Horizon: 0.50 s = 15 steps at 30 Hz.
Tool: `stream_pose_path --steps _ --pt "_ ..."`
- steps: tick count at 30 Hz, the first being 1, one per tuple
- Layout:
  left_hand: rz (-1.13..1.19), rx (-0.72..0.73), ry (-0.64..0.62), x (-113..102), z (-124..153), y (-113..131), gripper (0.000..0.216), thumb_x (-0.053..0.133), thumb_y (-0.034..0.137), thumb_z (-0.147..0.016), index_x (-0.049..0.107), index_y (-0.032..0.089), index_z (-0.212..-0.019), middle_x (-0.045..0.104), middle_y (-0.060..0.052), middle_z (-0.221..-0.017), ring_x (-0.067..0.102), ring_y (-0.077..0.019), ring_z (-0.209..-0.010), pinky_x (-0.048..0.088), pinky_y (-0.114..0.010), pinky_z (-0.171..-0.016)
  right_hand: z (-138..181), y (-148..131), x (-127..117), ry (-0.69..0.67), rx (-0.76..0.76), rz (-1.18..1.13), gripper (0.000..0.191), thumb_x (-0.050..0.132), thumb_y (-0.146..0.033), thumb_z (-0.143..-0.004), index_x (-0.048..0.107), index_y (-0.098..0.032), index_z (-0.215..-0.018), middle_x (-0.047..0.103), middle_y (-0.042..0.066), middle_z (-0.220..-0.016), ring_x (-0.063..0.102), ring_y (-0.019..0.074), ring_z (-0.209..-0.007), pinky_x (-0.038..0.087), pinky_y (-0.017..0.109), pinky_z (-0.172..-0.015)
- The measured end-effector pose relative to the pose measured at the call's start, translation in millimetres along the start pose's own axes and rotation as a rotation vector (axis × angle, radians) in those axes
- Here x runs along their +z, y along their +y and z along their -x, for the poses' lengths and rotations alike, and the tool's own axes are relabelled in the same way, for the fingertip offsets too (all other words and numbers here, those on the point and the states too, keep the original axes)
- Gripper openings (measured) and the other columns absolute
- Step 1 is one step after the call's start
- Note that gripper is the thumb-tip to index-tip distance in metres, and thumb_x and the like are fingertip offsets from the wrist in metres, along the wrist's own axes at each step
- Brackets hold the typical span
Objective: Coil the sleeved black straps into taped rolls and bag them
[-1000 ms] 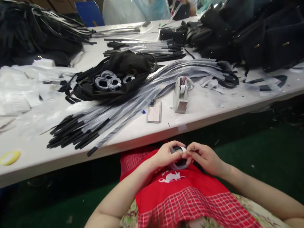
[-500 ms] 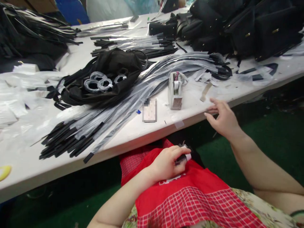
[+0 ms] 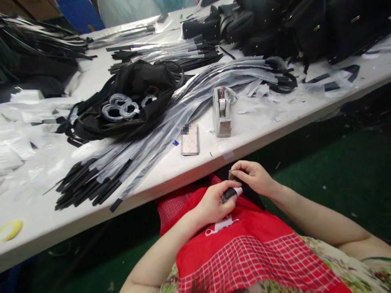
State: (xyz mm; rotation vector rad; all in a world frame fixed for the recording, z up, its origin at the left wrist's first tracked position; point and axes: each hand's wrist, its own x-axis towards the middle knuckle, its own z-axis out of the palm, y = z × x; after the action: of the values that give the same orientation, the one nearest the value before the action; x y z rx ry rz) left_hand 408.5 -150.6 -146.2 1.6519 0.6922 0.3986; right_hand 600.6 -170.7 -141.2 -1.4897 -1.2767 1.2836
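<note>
Above the red apron (image 3: 210, 240), my left hand (image 3: 215, 203) is closed around a small dark object with a white end (image 3: 229, 194); its kind cannot be made out. Close beside it, my right hand (image 3: 255, 178) pinches a small tan strip (image 3: 231, 175) between thumb and fingers. Both hands are over my lap, just off the table's front edge, nearly touching each other. A tape dispenser (image 3: 222, 114) stands on the white table (image 3: 165, 175), with a phone-like flat item (image 3: 190, 140), partly blurred out, to its left.
Long plastic-wrapped black straps (image 3: 146, 134) stretch across the table. On a black fabric bag (image 3: 146, 79) lie several wrapped rings (image 3: 130, 109). Black bags (image 3: 305, 28) are piled at the back right. A yellow ring-shaped object (image 3: 12, 231) rests at the left edge.
My right hand has moved left from the table edge to beside my left hand. The tan strip, earlier lying on the table, is now in its fingers. My left hand keeps its grip.
</note>
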Motion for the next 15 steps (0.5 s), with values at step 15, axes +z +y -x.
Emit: stream_pose_path --steps 15 --pt "0.382 -0.236 -0.024 -3.1 -8.9 -13.7 0.056 0.061 0.024 -0.078 0.035 0.018 -0.128 0.061 0.003 -0.076 0.052 -0.0088 -0.050 0.042 -0.021 -0.051 -1.6 8.4 -16.9 -0.359 0.267 -0.172 0.039 0.080 -0.044 -0.070 0.073 -0.014 -0.094 0.073 0.006 -0.093 0.066 0.0201 -0.087 0.051 0.032 -0.083"
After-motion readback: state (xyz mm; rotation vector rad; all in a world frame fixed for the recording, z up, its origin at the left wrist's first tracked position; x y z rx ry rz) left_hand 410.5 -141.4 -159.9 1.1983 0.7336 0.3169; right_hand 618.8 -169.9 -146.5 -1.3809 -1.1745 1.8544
